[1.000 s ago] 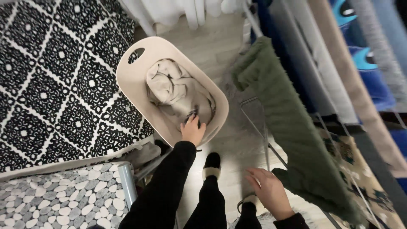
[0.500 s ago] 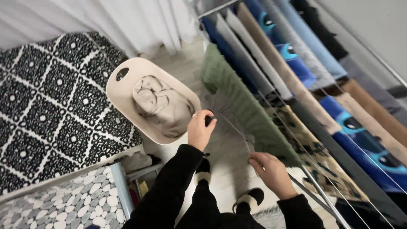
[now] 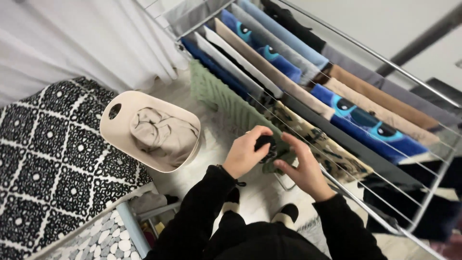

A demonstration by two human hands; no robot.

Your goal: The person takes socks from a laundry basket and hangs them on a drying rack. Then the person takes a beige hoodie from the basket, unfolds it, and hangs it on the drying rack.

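My left hand (image 3: 245, 153) grips a small dark balled-up cloth item (image 3: 266, 144), held over the near end of a metal drying rack (image 3: 365, 202). My right hand (image 3: 302, 166) is next to it, with fingertips touching the same dark item. Just behind both hands a green ribbed garment (image 3: 226, 101) hangs over the rack's wires. A beige plastic laundry basket (image 3: 115, 132) stands to the left on the floor with a crumpled beige garment (image 3: 161, 135) inside.
The rack carries several hanging pieces: blue ones with a cartoon print (image 3: 365, 123), tan, grey and a leopard-patterned one (image 3: 332, 154). A black-and-white patterned bed cover (image 3: 43, 159) lies at left, white curtains (image 3: 82, 38) behind. My slippered feet (image 3: 288, 214) stand on pale flooring.
My left hand lifted the small dark item out of the basket and carried it right to the rack. My right hand rose to meet it. The view tilted up toward the rack.
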